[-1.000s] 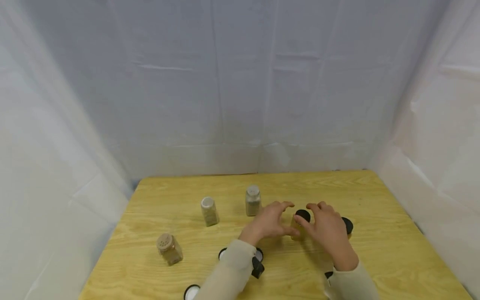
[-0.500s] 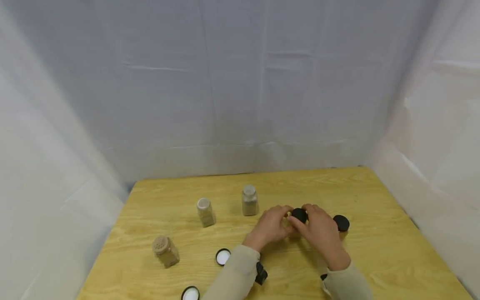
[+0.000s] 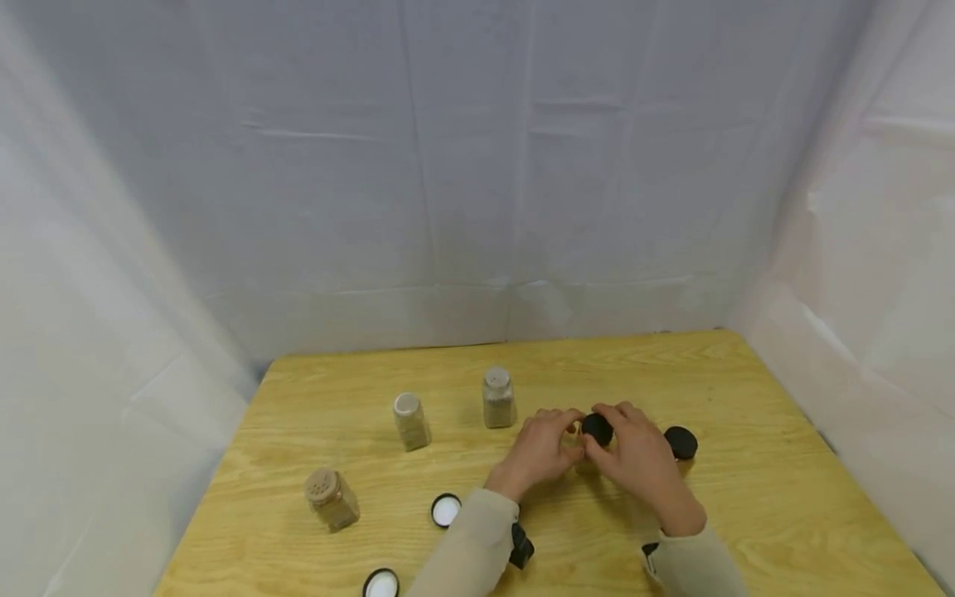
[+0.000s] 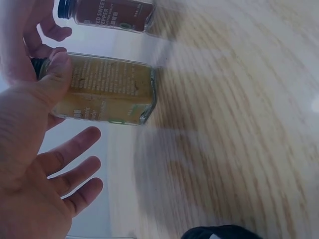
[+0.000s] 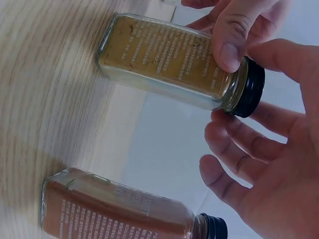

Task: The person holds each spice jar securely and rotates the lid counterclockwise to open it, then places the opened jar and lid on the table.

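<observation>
Five glass jars are in view: three without black caps, namely a beige-topped jar (image 3: 332, 499) with holes at far left, a white-topped jar (image 3: 411, 421) farther back and a grey-topped jar (image 3: 498, 398) to its right, plus two capped in black, a yellow jar (image 5: 159, 57) and a red jar (image 5: 117, 209). Lying white side up are two loose pieces, a farther lid (image 3: 446, 510) beside the left sleeve (image 3: 473, 539) and a nearer lid (image 3: 381, 584). The left hand (image 3: 543, 448) pinches the yellow jar narrowly just below its top, its other three fingers extended clear of the glass. The right hand (image 3: 634, 452) grips the black cap (image 3: 597, 429) of that upright jar between thumb and fingertips. The red jar stands near, to the right. Light wood grain runs across the table (image 3: 783, 497); creased pale sheeting (image 3: 477, 166) walls the back and both sides.
</observation>
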`<move>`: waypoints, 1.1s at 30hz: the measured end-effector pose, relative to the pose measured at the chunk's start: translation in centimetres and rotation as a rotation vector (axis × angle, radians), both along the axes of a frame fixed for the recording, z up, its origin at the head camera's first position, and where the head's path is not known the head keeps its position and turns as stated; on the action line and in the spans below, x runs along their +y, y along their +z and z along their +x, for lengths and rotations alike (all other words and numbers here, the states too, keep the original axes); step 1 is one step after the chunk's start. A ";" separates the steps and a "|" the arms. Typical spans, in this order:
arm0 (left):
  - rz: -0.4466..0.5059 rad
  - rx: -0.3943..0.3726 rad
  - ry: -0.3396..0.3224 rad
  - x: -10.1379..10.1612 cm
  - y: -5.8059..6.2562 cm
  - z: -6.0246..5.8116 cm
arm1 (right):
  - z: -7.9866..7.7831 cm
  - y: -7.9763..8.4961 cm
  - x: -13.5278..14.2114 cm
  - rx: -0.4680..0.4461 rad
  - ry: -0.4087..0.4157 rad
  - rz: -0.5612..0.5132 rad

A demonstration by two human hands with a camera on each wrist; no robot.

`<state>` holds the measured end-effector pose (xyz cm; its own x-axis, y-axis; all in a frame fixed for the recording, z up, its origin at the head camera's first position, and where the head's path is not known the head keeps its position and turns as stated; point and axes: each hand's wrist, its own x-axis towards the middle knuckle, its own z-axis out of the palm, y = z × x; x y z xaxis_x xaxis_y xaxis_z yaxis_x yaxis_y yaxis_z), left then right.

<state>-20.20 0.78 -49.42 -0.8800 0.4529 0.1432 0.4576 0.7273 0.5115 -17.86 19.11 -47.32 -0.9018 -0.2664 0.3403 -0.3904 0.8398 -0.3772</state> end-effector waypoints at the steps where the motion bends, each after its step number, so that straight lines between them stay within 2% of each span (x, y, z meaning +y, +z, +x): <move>1: 0.006 -0.006 0.003 0.1 0.0 0.0 | 0.0 0.0 0.1 -0.001 -0.006 0.008; 7: 0.018 -0.025 0.022 0.3 -0.1 0.2 | 0.1 0.4 0.7 -0.054 -0.049 -0.006; 16: 0.017 -0.050 0.033 0.3 -0.4 0.0 | 0.5 0.2 1.5 -0.093 0.012 -0.120; 20: 0.020 -0.053 0.035 0.3 -0.4 0.0 | 0.2 0.3 1.3 -0.095 0.016 -0.104; 27: -0.003 -0.010 0.029 0.4 -0.4 0.1 | -0.3 0.2 0.2 -0.055 0.039 -0.041; 33: 0.012 -0.036 0.040 0.5 -0.4 0.2 | -0.3 0.3 0.0 -0.036 0.035 -0.012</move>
